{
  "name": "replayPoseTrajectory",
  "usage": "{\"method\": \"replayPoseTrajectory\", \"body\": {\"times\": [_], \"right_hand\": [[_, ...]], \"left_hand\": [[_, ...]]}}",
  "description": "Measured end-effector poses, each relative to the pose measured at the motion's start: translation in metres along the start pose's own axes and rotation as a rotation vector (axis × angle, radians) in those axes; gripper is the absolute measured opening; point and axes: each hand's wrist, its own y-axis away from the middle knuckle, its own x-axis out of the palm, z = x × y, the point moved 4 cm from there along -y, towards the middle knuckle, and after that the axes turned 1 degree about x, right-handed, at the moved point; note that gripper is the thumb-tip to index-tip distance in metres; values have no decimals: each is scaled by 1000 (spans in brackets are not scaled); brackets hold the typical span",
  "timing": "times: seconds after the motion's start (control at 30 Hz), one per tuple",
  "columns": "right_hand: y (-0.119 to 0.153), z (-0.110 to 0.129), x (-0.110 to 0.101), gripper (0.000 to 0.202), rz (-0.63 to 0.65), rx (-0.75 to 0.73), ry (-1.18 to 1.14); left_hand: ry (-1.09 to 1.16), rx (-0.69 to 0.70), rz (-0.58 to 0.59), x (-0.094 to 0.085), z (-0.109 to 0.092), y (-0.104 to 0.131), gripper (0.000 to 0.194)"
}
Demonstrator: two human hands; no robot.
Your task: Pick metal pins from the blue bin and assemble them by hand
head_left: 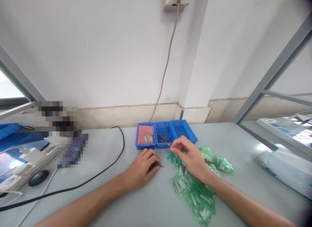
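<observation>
My left hand (pixel 143 168) rests on the grey table, fingers curled round a bunch of thin dark metal pins (pixel 153 165); one pokes out past the fingertips. Between thumb and forefinger of my right hand (pixel 190 157) is pinched one small thin metal pin (pixel 170 145), just in front of the blue bins. More such pins (pixel 163 138) lie loose in the middle blue bin (pixel 172 131). Under and beside my right hand are several green plastic bags (pixel 198 194) with shiny metal pieces inside. Their exact kind is too small to tell.
The left blue bin (pixel 137 139) holds a pink sheet (pixel 142 132) and a small clear bag. A third bin (pixel 184 131) adjoins on the right. A black cable (pixel 104 171), power strip (pixel 14 181) and black mouse (pixel 38 178) lie left; a soft plastic pack (pixel 287 170) lies right.
</observation>
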Motion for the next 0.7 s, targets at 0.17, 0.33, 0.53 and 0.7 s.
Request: {"method": "replayPoseTrajectory", "body": {"times": [0.17, 0.33, 0.53, 0.7], "right_hand": [[-3, -2, 2, 26, 99, 212, -298], [-6, -6, 1, 28, 90, 303, -556], [-6, -10, 4, 26, 73, 364, -711], [-5, -10, 3, 26, 55, 346, -684]], "left_hand": [[10, -9, 12, -1, 0, 0, 9], [6, -7, 19, 0, 1, 0, 10], [3, -8, 17, 2, 3, 1, 10], [3, -8, 20, 2, 3, 1, 10]]}}
